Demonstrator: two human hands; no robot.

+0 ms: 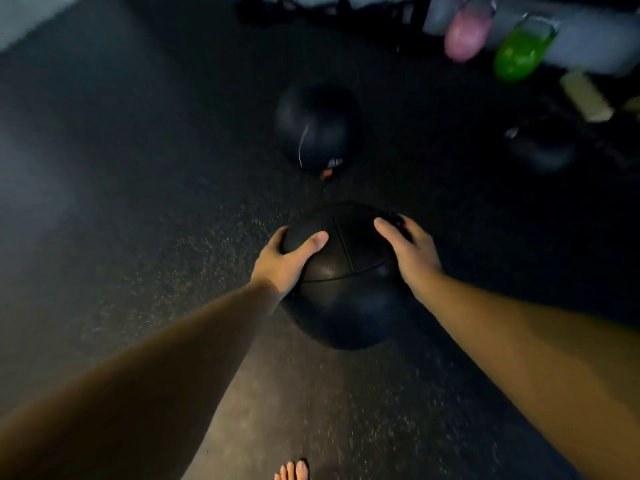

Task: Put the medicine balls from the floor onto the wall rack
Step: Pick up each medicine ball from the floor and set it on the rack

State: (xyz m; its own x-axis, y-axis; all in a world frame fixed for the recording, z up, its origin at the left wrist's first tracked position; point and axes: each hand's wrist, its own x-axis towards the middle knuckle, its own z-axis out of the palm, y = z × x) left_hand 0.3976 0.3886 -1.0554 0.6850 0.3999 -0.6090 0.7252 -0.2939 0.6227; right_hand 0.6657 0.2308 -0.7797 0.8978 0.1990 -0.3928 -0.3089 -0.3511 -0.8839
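Observation:
A large black medicine ball (346, 278) with stitched seams sits low over the dark speckled floor, right in front of me. My left hand (287, 261) clasps its left side, thumb across the top. My right hand (408, 251) presses against its right side with the fingers spread over the far edge. A second black medicine ball (317, 128) with a pale mark lies on the floor farther ahead. A third dark ball (542, 150) rests at the right, blurred. The wall rack is not in view.
A pink kettlebell (465, 36) and a green kettlebell (519, 53) stand by the far wall at upper right. Pale blocks (585, 95) lie near them. Dark equipment legs (294, 8) cross the top. My bare toes (292, 471) show at the bottom edge.

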